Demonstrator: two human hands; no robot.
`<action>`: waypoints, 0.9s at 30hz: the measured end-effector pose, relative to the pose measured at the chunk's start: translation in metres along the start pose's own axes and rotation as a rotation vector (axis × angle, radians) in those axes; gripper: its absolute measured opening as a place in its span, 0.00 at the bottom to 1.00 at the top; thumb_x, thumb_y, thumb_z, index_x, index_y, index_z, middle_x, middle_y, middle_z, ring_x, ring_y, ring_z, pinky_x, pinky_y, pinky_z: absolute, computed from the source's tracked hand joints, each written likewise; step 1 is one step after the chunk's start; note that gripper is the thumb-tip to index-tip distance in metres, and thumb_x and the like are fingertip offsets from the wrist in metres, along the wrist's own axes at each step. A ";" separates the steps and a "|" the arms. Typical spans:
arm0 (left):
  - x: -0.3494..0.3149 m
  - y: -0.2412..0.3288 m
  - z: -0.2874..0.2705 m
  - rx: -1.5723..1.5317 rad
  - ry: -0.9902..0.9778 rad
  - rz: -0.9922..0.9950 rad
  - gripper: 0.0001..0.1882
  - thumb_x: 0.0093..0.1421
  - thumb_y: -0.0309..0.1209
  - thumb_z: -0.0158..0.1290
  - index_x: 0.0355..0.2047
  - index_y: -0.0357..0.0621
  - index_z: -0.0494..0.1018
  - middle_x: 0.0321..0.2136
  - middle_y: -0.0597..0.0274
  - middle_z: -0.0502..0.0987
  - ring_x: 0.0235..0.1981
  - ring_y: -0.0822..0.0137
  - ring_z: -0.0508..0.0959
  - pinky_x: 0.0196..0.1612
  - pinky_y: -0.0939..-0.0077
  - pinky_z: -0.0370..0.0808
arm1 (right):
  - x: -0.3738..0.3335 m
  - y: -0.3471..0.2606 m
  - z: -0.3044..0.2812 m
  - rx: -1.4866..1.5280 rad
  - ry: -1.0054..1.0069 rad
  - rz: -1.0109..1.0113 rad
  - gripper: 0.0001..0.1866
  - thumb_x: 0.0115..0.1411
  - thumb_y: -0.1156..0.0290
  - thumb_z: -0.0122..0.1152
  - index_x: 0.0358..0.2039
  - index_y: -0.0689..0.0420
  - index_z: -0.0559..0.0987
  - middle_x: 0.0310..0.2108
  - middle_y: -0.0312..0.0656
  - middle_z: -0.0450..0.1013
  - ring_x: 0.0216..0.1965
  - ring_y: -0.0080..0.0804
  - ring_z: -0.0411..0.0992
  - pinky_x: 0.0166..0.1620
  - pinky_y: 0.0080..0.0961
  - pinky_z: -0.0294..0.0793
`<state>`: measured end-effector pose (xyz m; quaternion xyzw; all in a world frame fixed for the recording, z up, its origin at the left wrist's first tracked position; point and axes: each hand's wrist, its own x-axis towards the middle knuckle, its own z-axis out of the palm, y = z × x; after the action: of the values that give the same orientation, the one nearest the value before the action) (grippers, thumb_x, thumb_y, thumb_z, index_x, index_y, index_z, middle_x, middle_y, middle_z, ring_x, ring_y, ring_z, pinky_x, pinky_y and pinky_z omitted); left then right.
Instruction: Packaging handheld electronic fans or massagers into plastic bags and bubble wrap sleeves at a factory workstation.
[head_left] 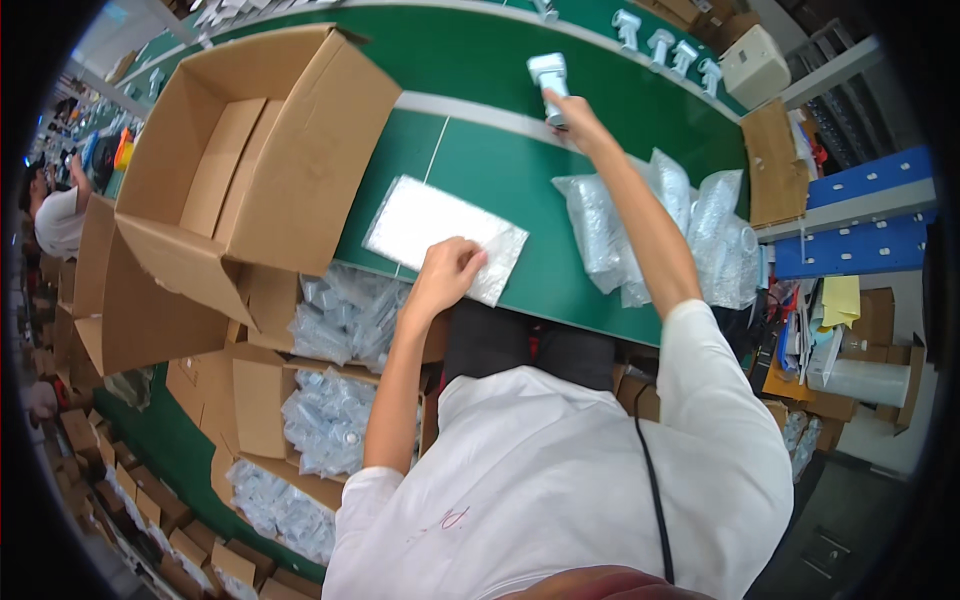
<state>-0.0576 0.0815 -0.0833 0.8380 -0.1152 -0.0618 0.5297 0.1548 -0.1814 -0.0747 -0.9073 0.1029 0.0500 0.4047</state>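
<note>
Over belt [440,50], right hand [570,112] clasps white device [549,75], jutting past grip; left hand [448,270] on pouch [430,215], pinch unclear.

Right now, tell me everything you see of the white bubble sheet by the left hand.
The white bubble sheet is roughly rectangular, shiny and wrinkled, like thin plastic wrap. It lies flat and slanted on the green table, close to the near edge. The left hand touches its near side, covering part. Whether it is one layer or several, I cannot tell.
</note>
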 end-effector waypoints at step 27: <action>0.031 0.110 0.017 0.398 0.118 0.669 0.14 0.68 0.27 0.48 0.25 0.35 0.66 0.21 0.63 0.64 0.23 0.67 0.61 0.29 0.74 0.63 | -0.256 -0.037 -0.035 -0.304 0.029 -0.538 0.16 0.55 0.71 0.58 0.42 0.66 0.74 0.26 0.53 0.78 0.18 0.44 0.74 0.20 0.39 0.72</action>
<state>-0.0455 0.0129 0.0088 0.8427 -0.3609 0.1860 0.3537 -0.0863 -0.1462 0.0198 -0.9527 -0.1438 -0.0571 0.2617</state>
